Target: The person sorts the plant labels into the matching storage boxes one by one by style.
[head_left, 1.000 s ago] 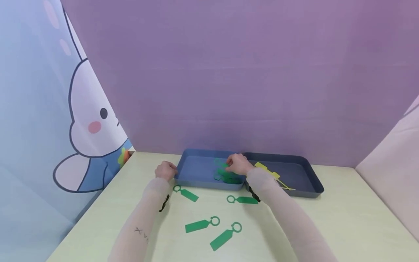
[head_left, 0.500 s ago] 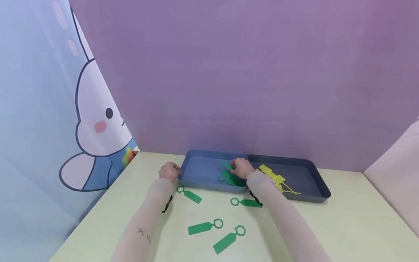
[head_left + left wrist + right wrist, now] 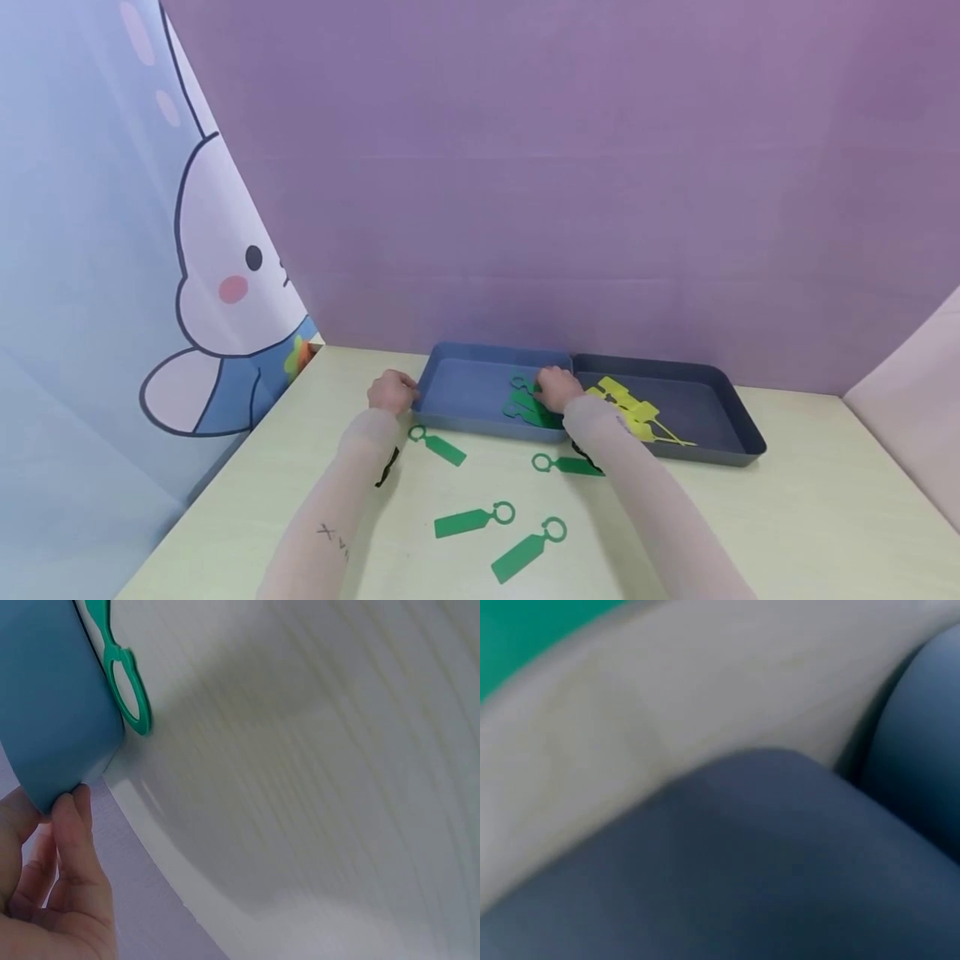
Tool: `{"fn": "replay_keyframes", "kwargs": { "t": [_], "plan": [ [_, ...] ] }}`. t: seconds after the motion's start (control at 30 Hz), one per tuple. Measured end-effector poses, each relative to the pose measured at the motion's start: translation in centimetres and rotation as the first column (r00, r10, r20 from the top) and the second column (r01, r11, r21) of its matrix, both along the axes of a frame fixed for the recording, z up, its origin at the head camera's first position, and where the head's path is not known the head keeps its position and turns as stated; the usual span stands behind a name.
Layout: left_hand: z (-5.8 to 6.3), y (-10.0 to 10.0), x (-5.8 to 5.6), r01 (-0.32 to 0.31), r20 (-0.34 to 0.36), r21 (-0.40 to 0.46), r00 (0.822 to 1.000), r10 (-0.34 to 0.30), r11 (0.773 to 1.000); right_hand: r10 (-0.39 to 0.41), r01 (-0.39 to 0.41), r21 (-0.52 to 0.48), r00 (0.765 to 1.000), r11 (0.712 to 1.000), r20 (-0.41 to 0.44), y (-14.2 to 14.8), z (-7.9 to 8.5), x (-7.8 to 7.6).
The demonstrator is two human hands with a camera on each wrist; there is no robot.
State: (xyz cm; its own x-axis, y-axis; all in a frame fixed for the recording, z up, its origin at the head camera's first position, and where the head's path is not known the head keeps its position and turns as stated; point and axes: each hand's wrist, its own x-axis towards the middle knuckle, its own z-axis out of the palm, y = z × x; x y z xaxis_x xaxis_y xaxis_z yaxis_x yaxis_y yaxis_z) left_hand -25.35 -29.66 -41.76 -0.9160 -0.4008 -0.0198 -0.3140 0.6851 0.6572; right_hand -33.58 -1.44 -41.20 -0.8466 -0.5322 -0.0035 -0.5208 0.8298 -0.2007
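My left hand (image 3: 393,392) pinches the front-left corner of a blue tray (image 3: 465,387); in the left wrist view the thumb and fingers (image 3: 71,832) meet at its rim. At the right end of that tray, my right hand (image 3: 558,389) is down on a small pile of green ring tags (image 3: 525,408). Its fingertips are hidden, so I cannot tell whether they hold a tag. On the table in front lie several more green tags, among them one (image 3: 461,522) near the middle and one (image 3: 442,448) just below the blue tray.
A dark grey tray (image 3: 697,400) stands against the blue tray's right side, with yellow tags (image 3: 626,407) at its left end. Behind both trays hangs a purple curtain (image 3: 525,208). The pale wooden table (image 3: 825,500) extends to the right.
The right hand has shifted slightly toward the tray's front right, and the green tags under it lie closer together. The left hand keeps its grip on the corner. The head view has turned slightly left.
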Motion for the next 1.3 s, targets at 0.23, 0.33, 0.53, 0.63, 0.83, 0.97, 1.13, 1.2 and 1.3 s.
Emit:
{"fn": "replay_keyframes", "kwargs": {
  "t": [0.23,0.33,0.53,0.63,0.83,0.97,1.13,1.2,1.3],
  "plan": [
    [-0.1,0.0,-0.1,0.009,0.002,0.002,1.000,-0.009,1.000,0.009,-0.010,0.018,0.999,1.000,0.053,0.1,-0.2,-0.4],
    [0.0,0.0,-0.1,0.008,0.002,0.007,1.000,-0.008,1.000,0.004,-0.006,0.019,0.997,1.000,0.072,0.1,-0.1,-0.5],
    [0.2,0.0,0.0,0.004,0.005,0.010,1.000,-0.004,1.000,-0.001,-0.001,0.015,0.995,1.000,0.096,0.1,0.3,-0.2],
    [0.1,-0.1,0.0,0.006,0.008,0.011,1.000,-0.006,1.000,-0.003,0.002,0.011,0.995,1.000,0.102,0.1,0.2,-0.1],
    [0.2,-0.2,0.1,0.008,0.008,0.012,1.000,-0.008,1.000,0.011,-0.010,-0.005,0.997,1.000,0.079,0.2,0.0,-0.4],
    [0.6,-0.1,0.2,0.008,0.001,0.017,1.000,-0.008,1.000,0.026,-0.022,-0.047,0.997,0.999,0.070,0.4,0.1,-0.5],
    [0.7,0.1,0.3,0.018,-0.009,0.016,1.000,-0.018,1.000,0.033,-0.026,-0.089,0.996,0.996,0.077,0.7,0.6,-0.3],
    [0.6,0.1,0.3,0.018,-0.007,0.009,1.000,-0.018,1.000,0.039,-0.033,-0.087,0.996,0.996,0.075,0.8,0.8,0.0],
    [0.4,0.1,0.4,0.019,-0.007,-0.003,1.000,-0.019,1.000,0.053,-0.047,-0.091,0.996,0.995,0.069,0.9,1.3,0.4]
  ]
}}
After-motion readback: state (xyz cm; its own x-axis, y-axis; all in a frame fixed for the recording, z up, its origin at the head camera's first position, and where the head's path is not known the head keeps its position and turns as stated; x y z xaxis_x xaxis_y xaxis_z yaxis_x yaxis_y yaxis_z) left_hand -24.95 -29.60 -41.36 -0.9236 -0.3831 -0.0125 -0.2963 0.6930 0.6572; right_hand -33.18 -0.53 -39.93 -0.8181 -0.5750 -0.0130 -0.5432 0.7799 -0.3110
